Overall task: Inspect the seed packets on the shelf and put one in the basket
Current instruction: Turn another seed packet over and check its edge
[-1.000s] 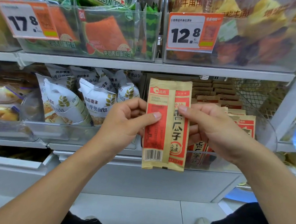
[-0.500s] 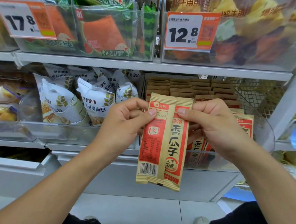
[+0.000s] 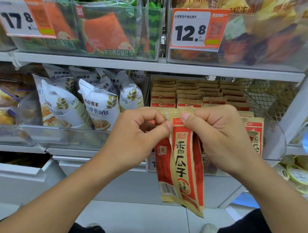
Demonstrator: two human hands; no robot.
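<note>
I have both the left hand [image 3: 139, 133] and right hand [image 3: 218, 136] pinching the packet [image 3: 181, 164] by its top edge, and it hangs below them. With a hold that thin it could slip to the floor, and I see no basket to aim for

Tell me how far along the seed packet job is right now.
Done: one seed packet is off the shelf bin. In hand: left hand and right hand pinch its top edge, inspecting it. Left: putting it in the basket, which is not in view.
</note>
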